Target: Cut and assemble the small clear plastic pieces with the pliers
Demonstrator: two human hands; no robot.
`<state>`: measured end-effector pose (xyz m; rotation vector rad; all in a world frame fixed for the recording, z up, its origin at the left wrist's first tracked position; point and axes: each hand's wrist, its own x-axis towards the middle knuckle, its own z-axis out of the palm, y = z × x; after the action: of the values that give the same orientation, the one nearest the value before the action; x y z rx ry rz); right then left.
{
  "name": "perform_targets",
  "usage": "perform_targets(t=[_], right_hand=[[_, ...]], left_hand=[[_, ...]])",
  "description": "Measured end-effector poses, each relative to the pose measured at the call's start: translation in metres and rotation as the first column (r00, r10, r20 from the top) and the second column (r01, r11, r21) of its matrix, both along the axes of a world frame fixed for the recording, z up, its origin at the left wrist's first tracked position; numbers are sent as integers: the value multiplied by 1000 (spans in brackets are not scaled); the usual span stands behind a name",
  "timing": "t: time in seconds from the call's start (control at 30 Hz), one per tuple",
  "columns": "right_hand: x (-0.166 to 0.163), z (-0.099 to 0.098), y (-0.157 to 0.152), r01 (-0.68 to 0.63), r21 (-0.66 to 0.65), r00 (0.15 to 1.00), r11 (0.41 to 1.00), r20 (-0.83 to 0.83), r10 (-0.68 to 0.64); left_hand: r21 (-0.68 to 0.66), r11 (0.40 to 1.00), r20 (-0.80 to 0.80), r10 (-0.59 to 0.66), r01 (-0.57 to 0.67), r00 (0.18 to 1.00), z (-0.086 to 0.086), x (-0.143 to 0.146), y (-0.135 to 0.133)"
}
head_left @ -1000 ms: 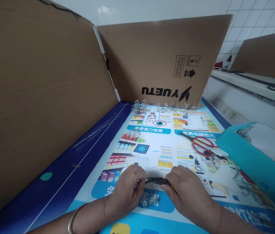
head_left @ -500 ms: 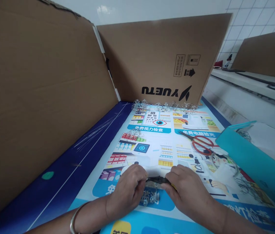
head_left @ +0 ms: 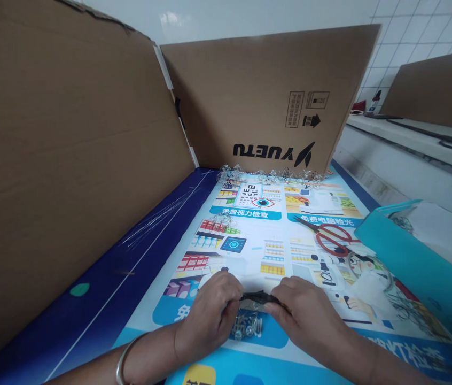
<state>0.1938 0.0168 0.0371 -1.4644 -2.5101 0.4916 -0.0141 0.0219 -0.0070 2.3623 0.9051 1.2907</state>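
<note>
Both of my hands meet low in the middle of the view, above the printed sheet. My right hand (head_left: 304, 307) is closed round small black pliers (head_left: 261, 297), whose jaws point left toward my other hand. My left hand (head_left: 218, 307) is closed in a pinch near the jaw tips, with a silver bangle on its wrist. A strand of clear beads (head_left: 248, 326) dangles just below the pliers, beside the left fingers, which seem to hold its upper end. The fingertips hide where strand and jaws meet.
Red-handled scissors (head_left: 334, 238) lie right of centre. A turquoise box (head_left: 418, 267) stands at right, near loose wire (head_left: 404, 310). More clear beaded pieces (head_left: 272, 176) line the foot of the cardboard panel (head_left: 266, 96); another beaded piece (head_left: 223, 218) lies nearer. A second panel (head_left: 61, 149) stands left.
Hardly anything differs. The hands and pliers keep their place, and the dangling beads have shifted slightly.
</note>
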Motion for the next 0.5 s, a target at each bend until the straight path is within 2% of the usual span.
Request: perform_targets(t=[0.33, 0.5], right_hand=[[1, 4, 3, -7, -108, 998, 994, -70, -1], [4, 4, 5, -14, -166, 994, 986, -109, -4]], left_hand=[[232, 971, -138, -32, 63, 990, 1, -4, 1], [271, 956, -203, -58, 113, 977, -2, -8, 2]])
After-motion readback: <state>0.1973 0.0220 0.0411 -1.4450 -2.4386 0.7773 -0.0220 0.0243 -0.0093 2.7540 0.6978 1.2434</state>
